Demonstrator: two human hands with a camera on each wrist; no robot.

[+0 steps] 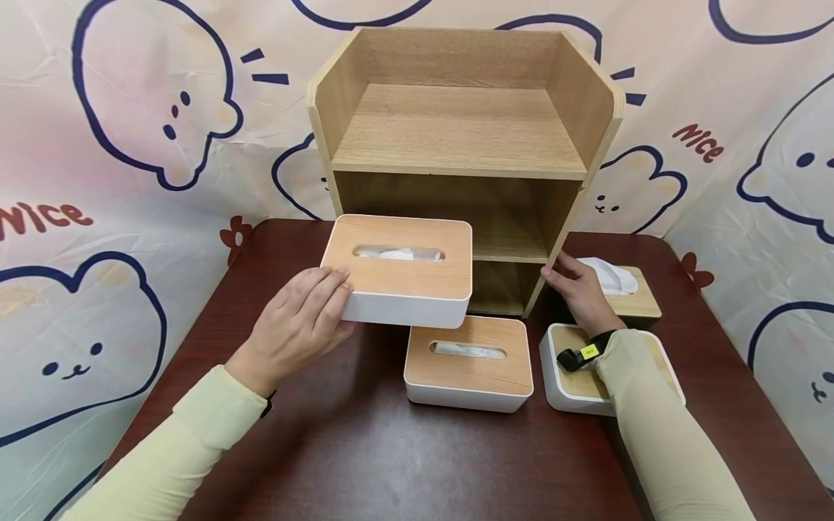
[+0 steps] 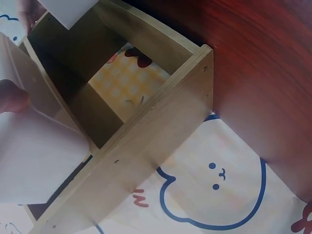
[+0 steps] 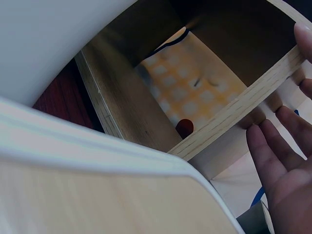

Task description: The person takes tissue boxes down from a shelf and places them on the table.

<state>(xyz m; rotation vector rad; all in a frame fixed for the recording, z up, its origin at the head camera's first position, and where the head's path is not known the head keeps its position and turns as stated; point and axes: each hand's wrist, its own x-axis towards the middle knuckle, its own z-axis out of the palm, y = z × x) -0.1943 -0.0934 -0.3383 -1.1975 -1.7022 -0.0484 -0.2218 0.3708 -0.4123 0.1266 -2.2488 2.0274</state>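
A white tissue box with a wood-look lid (image 1: 397,278) is in my left hand (image 1: 302,318), held up before the shelf's middle opening. The fingers lie on the lid's left front edge; in the left wrist view the thumb (image 2: 12,96) is against the white underside. My right hand (image 1: 580,289) grips the right side panel of the wooden shelf (image 1: 456,130). In the right wrist view its fingertips (image 3: 256,134) touch the panel's outer face, with the thumb at the front edge. A second tissue box (image 1: 469,365) rests on the table below the held one.
Right of it, under my right forearm, stands a white box with a pale wood lid (image 1: 651,362). Behind that is a wooden-topped tissue box (image 1: 641,289) with tissue sticking out. All stand on a dark red-brown table (image 1: 404,470); a printed cloth (image 1: 156,217) hangs behind.
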